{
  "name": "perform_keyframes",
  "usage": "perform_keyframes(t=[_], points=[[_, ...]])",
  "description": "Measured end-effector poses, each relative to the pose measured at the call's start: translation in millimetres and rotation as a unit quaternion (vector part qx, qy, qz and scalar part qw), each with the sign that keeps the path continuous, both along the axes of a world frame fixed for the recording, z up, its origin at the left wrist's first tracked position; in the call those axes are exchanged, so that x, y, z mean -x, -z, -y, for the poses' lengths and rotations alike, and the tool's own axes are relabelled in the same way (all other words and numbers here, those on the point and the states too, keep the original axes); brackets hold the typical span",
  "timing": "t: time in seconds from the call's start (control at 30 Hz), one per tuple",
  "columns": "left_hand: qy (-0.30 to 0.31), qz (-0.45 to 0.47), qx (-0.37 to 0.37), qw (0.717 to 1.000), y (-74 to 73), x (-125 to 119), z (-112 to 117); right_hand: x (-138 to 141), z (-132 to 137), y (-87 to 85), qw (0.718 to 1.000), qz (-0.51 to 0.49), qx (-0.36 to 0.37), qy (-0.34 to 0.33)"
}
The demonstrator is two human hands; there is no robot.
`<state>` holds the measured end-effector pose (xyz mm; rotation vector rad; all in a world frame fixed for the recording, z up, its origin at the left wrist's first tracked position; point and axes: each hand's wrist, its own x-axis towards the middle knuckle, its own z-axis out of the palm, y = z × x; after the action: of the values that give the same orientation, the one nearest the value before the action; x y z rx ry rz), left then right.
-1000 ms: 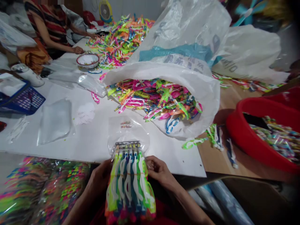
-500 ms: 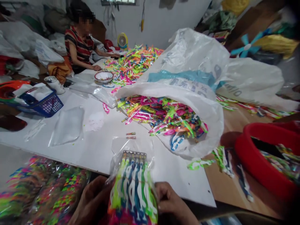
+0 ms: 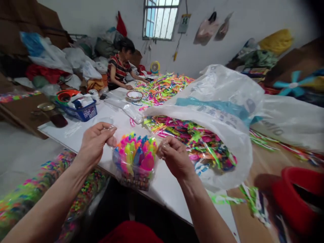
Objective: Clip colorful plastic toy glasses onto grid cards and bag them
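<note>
Between my hands hangs a clear plastic bag [image 3: 134, 162] packed with small bright plastic pieces in pink, yellow, orange and blue. My left hand [image 3: 97, 138] is closed, pinching the bag's upper left corner. At the upper right corner, my right hand [image 3: 174, 153] grips the bag with its fingers pressed together. The bag hangs over the near edge of the white table [image 3: 172, 195]. Right of it, a large white sack [image 3: 225, 131] lies with its mouth facing me, and many colourful strap-like pieces [image 3: 192, 135] spill from it.
A person [image 3: 118, 67] in a striped shirt sits across the table by a colourful heap [image 3: 164, 87] and a bowl [image 3: 135, 96]. A blue basket [image 3: 86, 111] and a dark jar [image 3: 54, 116] stand left. A red tub [image 3: 291, 195] is right. Filled bags [image 3: 50, 179] lie low left.
The bag has been turned over and lifted, so the colourful ends now point up and the metallic ends down. My hands moved to its upper corners. The view tilted up and left.
</note>
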<state>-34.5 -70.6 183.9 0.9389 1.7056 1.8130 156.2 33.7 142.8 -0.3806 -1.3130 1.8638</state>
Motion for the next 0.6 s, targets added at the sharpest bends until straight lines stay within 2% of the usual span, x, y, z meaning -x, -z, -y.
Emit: perform_keyframes(t=[0.17,0.3,0.47,0.53,0.6], points=[[-0.019,-0.053,0.024,0.998,4.2,25,-2,20,1,7.2,1.0,0.012,-0.012,-0.006],[-0.06,-0.056,0.034,0.996,10.1,41,0,20,-1,14.0,0.999,0.02,-0.023,0.016],[-0.052,-0.057,0.07,0.995,8.9,55,13,17,-4,21.7,0.999,0.033,-0.009,0.031],[-0.061,-0.105,0.12,0.985,4.1,57,23,15,-1,20.3,0.999,0.032,-0.025,0.035],[-0.08,-0.197,0.19,0.959,-0.4,54,35,12,5,19.2,0.998,0.04,-0.039,0.025]])
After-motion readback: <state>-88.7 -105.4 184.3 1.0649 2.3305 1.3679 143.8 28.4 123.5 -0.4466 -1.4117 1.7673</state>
